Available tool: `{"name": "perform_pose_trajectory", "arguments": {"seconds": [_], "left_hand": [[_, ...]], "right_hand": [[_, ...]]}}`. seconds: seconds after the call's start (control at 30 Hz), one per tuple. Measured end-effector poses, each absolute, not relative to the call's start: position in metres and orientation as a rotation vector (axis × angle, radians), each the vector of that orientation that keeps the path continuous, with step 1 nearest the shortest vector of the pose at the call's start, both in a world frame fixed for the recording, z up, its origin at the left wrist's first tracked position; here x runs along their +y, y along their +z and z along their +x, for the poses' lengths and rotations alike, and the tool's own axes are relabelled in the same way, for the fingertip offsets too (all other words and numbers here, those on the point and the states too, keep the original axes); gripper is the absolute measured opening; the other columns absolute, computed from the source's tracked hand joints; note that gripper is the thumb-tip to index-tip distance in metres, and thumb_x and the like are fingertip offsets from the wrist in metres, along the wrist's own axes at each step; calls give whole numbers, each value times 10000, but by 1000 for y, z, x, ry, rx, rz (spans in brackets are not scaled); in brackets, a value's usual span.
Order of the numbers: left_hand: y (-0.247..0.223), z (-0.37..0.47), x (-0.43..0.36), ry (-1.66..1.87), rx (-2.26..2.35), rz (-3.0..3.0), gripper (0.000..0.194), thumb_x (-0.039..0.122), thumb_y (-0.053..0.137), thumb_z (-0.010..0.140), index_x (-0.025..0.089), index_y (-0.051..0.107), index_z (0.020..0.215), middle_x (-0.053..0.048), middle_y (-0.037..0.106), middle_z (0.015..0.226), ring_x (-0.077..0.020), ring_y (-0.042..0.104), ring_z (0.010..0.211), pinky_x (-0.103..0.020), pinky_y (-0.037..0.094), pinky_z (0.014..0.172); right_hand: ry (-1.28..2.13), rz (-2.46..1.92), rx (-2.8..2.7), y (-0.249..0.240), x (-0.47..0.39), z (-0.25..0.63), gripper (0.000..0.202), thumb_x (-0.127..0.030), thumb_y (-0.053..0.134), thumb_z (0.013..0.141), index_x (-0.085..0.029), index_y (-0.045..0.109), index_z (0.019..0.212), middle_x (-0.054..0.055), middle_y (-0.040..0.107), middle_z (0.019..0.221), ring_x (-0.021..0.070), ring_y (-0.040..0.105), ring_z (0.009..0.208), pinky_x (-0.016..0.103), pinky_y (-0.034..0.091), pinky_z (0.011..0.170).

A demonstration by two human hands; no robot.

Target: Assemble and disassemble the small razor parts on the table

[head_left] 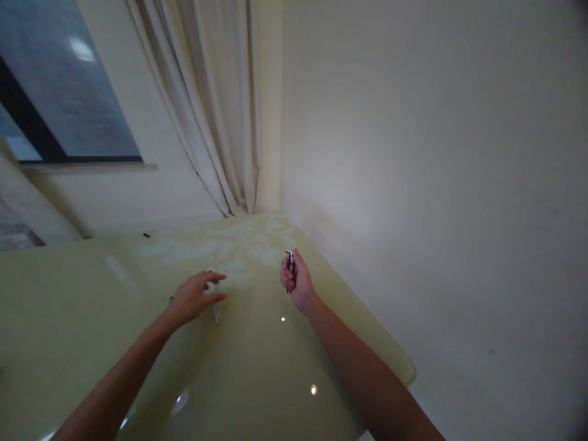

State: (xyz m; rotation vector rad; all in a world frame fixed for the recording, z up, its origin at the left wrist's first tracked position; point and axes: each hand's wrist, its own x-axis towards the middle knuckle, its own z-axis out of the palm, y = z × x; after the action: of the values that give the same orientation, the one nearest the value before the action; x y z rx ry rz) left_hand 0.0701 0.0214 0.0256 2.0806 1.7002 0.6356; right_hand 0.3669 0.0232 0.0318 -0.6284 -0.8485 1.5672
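Head camera view: a person's right hand (pixel 296 280) closes around a small black-and-silver item (pixel 291 264) above the pale green worktop (pixel 257 380), near its edge by the bare wall (pixel 413 202). The item's long axis stands close to upright in the frame, its bent silver end showing at the top of the fist, a dark tip just below the fingers; what it is cannot be told. The left hand (pixel 198 297), well apart on the other side, is empty between its parted thumb and fingers, which point across toward the right hand. From the left hand, the held item lies to the right and slightly farther from the wearer. A narrow white strip (pixel 217 313) lies partly hidden at the left thumb, its long axis running mostly away from the wearer; the left hand is clearly the nearer to it, though whether the two touch cannot be told. Toward the window side, a small black object (pixel 146 235) rests near the worktop's far edge, beyond both hands
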Motion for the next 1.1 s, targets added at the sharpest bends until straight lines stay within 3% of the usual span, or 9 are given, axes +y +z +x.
{"name": "perform_pose_trajectory", "arguments": {"seconds": [0.17, 0.37, 0.53, 0.67, 0.8, 0.97, 1.1], "left_hand": [[23, -33, 7, 440, 2018, 1890, 812, 624, 762, 543, 196, 737, 1232, -171, 741, 1199, -370, 706, 989, -421, 551, 847], [21, -33, 6, 534, 1930, 1852, 530, 560, 750, 531, 233, 804, 944, -100, 789, 1001, -319, 726, 847, -368, 557, 793], [35, -10, 5, 578, 1858, 1933, 399, 527, 753, 595, 231, 799, 859, -76, 778, 913, -278, 693, 813, -343, 531, 768], [59, 45, -9, 821, 1492, 2097, 432, 575, 755, 756, 243, 799, 1028, -50, 737, 932, -210, 636, 816, -306, 520, 746], [71, 103, -26, 1002, 1041, 2213, 382, 477, 765, 855, 280, 765, 1182, -31, 680, 950, -157, 587, 806, -264, 508, 729], [66, 125, -35, 1068, 942, 2174, 371, 409, 750, 895, 315, 735, 1253, -31, 647, 970, -152, 574, 828, -261, 496, 732], [67, 124, -35, 1131, 943, 2087, 371, 370, 775, 876, 317, 741, 1241, -24, 644, 966, -151, 562, 838, -273, 477, 762]], "right_hand": [[1614, -686, -960, 25, 14, 348, 570, -733, 690, 790, -199, 526, 677, -116, 309, 476, 41, 166, 375, 206, 88, 365], [1545, -767, -1021, 20, 6, 347, 566, -727, 685, 792, -198, 531, 663, -114, 302, 480, 39, 173, 368, 206, 88, 355], [1497, -830, -1037, 23, -1, 347, 525, -667, 740, 770, -189, 546, 675, -108, 335, 496, 34, 203, 378, 206, 107, 364], [1525, -838, -1115, 24, -10, 337, 436, -556, 823, 735, -162, 636, 741, -111, 362, 475, 36, 210, 387, 208, 118, 370], [1601, -793, -1161, 27, -22, 329, 403, -516, 834, 757, -142, 719, 851, -109, 377, 493, 38, 235, 395, 213, 133, 383], [1648, -737, -1192, 33, -31, 327, 386, -476, 847, 768, -130, 764, 919, -103, 388, 484, 40, 239, 407, 218, 143, 403], [1611, -761, -1168, 34, -33, 324, 389, -490, 867, 722, -145, 733, 841, -94, 413, 496, 45, 252, 409, 220, 160, 403]]}}
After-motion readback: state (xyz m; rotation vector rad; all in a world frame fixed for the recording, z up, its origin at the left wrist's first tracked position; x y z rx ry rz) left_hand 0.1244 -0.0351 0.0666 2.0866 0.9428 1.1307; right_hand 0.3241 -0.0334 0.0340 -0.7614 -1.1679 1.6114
